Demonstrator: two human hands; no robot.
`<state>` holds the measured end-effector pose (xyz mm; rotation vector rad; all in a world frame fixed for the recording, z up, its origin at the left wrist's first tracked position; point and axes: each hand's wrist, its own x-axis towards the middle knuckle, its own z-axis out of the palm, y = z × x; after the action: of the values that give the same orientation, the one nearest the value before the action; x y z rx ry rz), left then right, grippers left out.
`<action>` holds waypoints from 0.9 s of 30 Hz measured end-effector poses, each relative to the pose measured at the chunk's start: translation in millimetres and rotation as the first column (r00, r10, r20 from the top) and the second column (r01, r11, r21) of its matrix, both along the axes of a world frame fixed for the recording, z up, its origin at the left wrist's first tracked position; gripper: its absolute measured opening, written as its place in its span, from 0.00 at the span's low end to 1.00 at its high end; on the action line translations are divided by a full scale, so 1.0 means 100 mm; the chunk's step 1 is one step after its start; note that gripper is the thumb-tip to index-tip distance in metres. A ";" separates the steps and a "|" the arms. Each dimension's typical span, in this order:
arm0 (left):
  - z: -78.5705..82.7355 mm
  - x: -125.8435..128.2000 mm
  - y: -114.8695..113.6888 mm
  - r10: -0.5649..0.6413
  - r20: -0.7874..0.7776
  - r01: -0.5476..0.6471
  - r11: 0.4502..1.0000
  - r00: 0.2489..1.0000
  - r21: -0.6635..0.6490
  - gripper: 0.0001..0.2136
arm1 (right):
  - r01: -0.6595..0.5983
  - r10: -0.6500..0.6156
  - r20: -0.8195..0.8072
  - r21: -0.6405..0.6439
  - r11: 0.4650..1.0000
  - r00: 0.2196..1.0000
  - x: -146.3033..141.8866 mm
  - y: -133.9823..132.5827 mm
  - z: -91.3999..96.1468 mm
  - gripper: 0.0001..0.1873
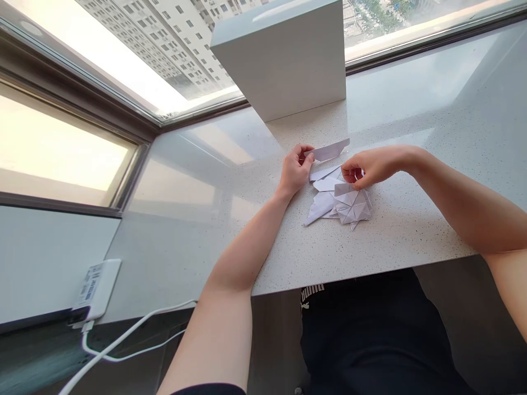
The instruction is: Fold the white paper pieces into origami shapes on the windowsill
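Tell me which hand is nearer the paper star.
Right. The right hand sits at the top edge of the paper star; the left hand is farther left, holding a folded strip.

- Two hands: left hand (294, 171), right hand (373, 167).
- One folded strip (329, 150), pinched in the left hand.
- One assembled paper star (352, 204), at the right hand.
- At least three loose folded pieces (320, 206) beside the star; overlapping, so exact count unclear.
- One white block (284, 55).
- One charger (95, 288).
- One white cable (123, 340), looping in two strands.
- One counter (411, 236).
- Two window panes (61, 153).
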<state>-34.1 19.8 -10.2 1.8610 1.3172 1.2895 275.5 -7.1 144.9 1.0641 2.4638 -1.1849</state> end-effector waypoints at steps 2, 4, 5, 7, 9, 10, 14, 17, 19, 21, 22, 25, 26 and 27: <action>0.01 0.00 -0.01 0.002 0.006 -0.002 1.000 1.000 -0.005 0.15 | -0.027 0.025 0.049 0.024 0.999 0.998 0.00 -0.03 0.00 0.14; 0.03 0.01 -0.02 0.007 0.013 -0.006 1.000 1.000 -0.009 0.15 | -0.032 0.029 0.044 0.073 0.997 0.999 -0.05 -0.10 -0.03 0.14; 0.03 0.01 -0.02 0.009 0.015 -0.009 1.000 1.000 -0.013 0.15 | -0.020 0.019 0.010 0.113 0.993 1.000 -0.10 -0.15 -0.06 0.14; 0.05 0.02 -0.03 0.013 0.016 -0.013 1.000 1.000 -0.022 0.15 | 0.020 0.003 -0.104 0.215 0.976 0.995 -0.23 -0.28 -0.15 0.14; 0.07 0.02 -0.04 0.012 0.017 -0.011 0.999 1.000 -0.032 0.16 | 0.040 0.023 -0.186 0.328 0.944 0.982 -0.36 -0.41 -0.26 0.15; 0.08 0.03 -0.04 0.012 0.019 -0.011 0.999 1.000 -0.037 0.16 | 0.012 0.062 -0.183 0.379 0.925 0.981 -0.42 -0.46 -0.31 0.16; 0.11 0.03 -0.05 0.011 0.029 -0.010 0.998 1.000 -0.056 0.15 | -0.134 0.225 -0.124 0.504 0.853 0.967 -0.55 -0.59 -0.47 0.18; 0.10 0.03 -0.05 0.003 0.029 -0.001 0.998 1.000 -0.064 0.14 | -0.150 0.268 -0.172 0.501 0.852 0.948 -0.55 -0.60 -0.51 0.15; 0.09 0.02 -0.04 0.001 0.025 0.001 0.998 1.000 -0.062 0.14 | -0.126 0.260 -0.230 0.473 0.872 0.938 -0.55 -0.59 -0.52 0.11; 0.08 0.02 -0.04 0.002 0.022 -0.001 0.998 1.000 -0.057 0.13 | -0.087 0.229 -0.298 0.423 0.902 0.927 -0.54 -0.57 -0.51 0.07; 0.07 0.02 -0.03 0.003 0.022 -0.002 0.998 1.000 -0.055 0.13 | -0.064 0.206 -0.334 0.390 0.918 0.920 -0.54 -0.55 -0.51 0.05; 0.07 0.02 -0.03 0.007 0.019 -0.006 0.999 1.000 -0.054 0.12 | -0.004 0.126 -0.449 0.263 0.965 0.885 -0.51 -0.48 -0.48 0.04; 0.07 0.02 -0.04 0.007 0.019 -0.006 0.999 1.000 -0.053 0.11 | 0.010 0.096 -0.482 0.212 0.977 0.871 -0.50 -0.44 -0.47 0.05; 0.07 0.02 -0.04 0.008 0.020 -0.007 0.999 1.000 -0.050 0.11 | 0.025 0.060 -0.510 0.158 0.987 0.858 -0.47 -0.39 -0.47 0.06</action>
<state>-32.1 15.7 -3.0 1.8062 1.3349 1.2646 228.2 -46.1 98.4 0.8355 3.0087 -1.4403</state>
